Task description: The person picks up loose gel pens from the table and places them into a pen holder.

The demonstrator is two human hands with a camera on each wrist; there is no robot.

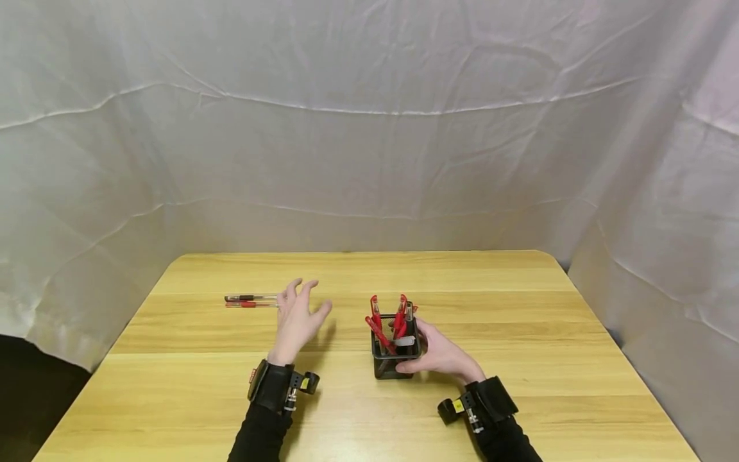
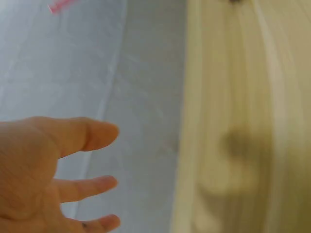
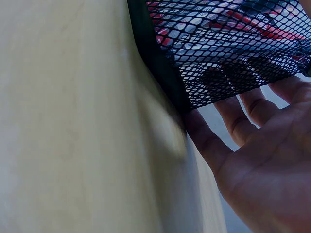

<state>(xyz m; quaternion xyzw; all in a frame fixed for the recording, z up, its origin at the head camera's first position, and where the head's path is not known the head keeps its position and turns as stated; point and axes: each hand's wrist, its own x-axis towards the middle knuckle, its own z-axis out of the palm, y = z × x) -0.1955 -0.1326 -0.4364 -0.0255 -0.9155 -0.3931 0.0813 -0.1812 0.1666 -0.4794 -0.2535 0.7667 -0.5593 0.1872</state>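
Two pens (image 1: 249, 304) on table (image 1: 173, 385) | left fingers (image 2: 90, 188) — spread, released | right fingers (image 3: 235, 119) — grasping black mesh cup (image 1: 385, 367)

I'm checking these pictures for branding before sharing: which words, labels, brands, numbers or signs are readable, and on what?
No text can be read.
Left yellow patch by left camera: too small.
Right yellow patch by right camera: too small.
Red patch on left wristband: too small.
Lying pens, and stored pens inside mesh holder: any print too small or blurred.

Black mesh holder (image 1: 385, 369) upright, red pens (image 1: 381, 335) inside; two pens (image 1: 248, 305) lying parallel, left.
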